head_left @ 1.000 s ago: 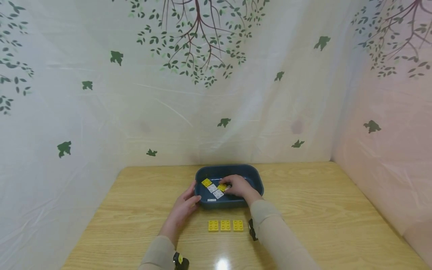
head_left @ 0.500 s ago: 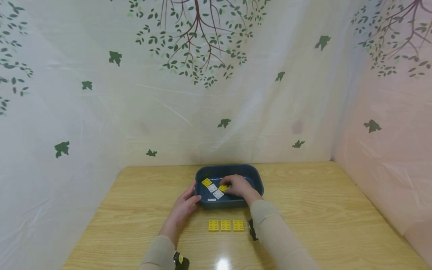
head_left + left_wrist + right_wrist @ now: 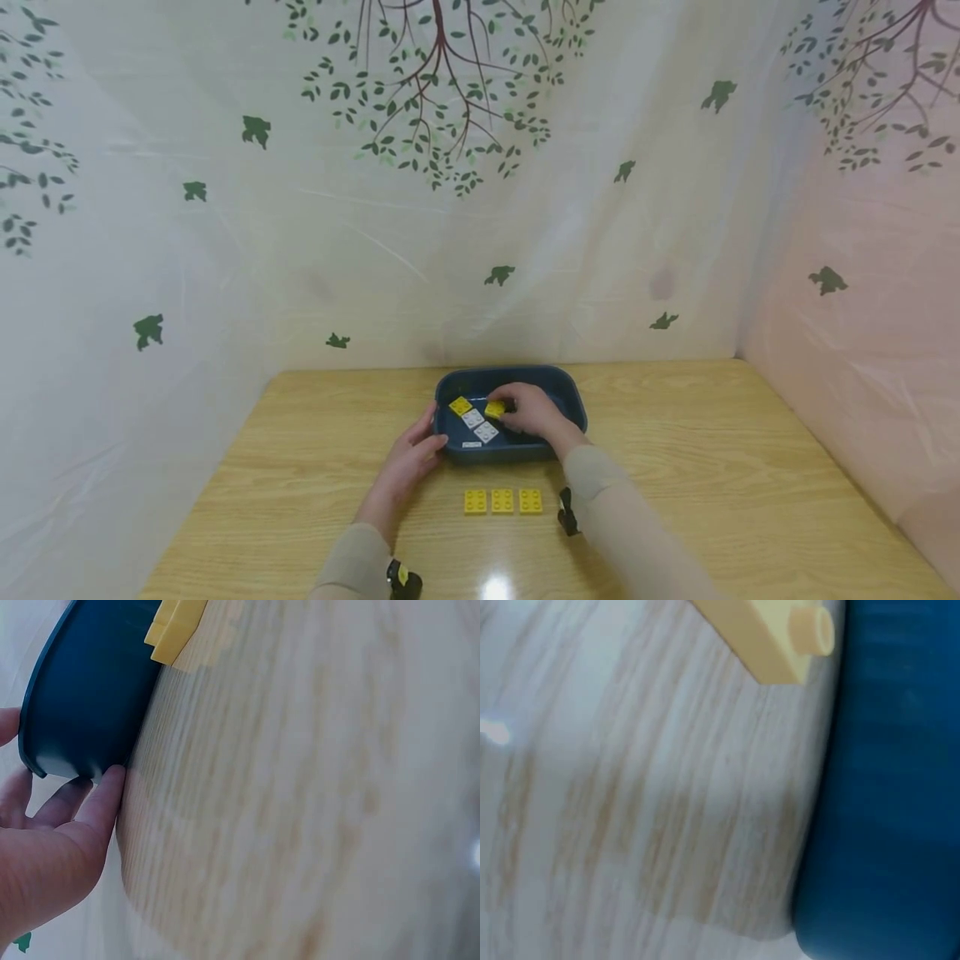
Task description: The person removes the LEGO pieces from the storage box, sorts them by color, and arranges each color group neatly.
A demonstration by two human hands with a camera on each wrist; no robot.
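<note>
A dark blue tray point(image 3: 498, 455) stands near the back of the table, in the middle of the head view. My left hand point(image 3: 411, 457) grips its left end, with the thumb at the rim and the fingers against the outer wall point(image 3: 82, 712). Over the tray's inside, my right hand point(image 3: 529, 410) pinches a yellow toy brick point(image 3: 494, 409) between thumb and fingers. Left of that brick, a yellow brick point(image 3: 461, 406) and two white bricks, one of them nearer the front point(image 3: 486, 432), lie in a slanting row on the tray floor. The right wrist view does not show the right hand.
Three yellow bricks point(image 3: 502, 501) lie in a row on the wooden table point(image 3: 315, 483) in front of the tray, between my forearms. Behind the table hangs a pale curtain point(image 3: 375, 275) with printed leaves and branches.
My right hand has lifted the yellow brick slightly and shifted it a little away from the white bricks, toward the back. The left hand and the tray have stayed in place.
</note>
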